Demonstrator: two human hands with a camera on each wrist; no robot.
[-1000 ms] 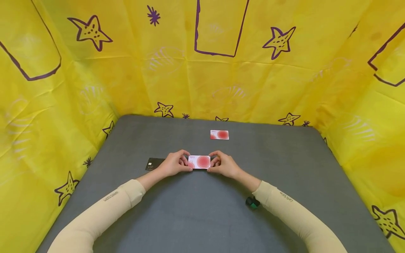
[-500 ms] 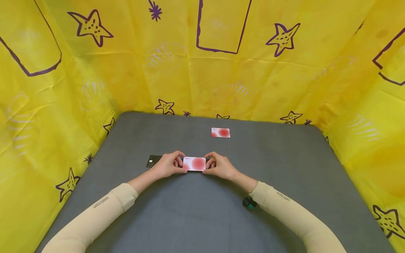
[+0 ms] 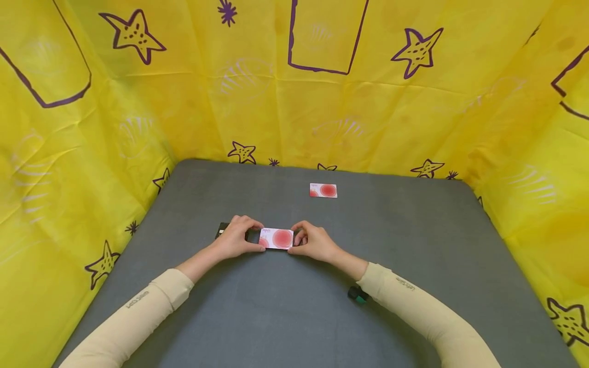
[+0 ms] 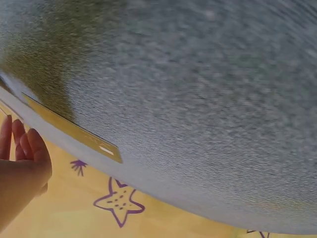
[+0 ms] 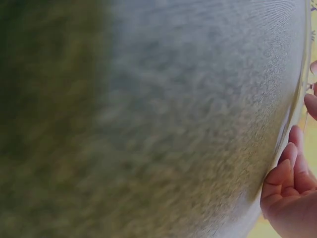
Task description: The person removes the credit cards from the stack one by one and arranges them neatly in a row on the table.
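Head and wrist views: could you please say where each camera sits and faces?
Head: worn on the head, facing forward and down at the held card; left grip, right grip and sleeves show.
Left wrist: on that wrist, facing low across the table; left grip at left edge.
Right wrist: on that wrist, facing likewise; right grip at right edge.
Head and left wrist share the yellow cloth.

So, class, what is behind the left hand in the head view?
A black chip card: its left end and pale chip show. The left hand covers much of the rest, hiding any print there.
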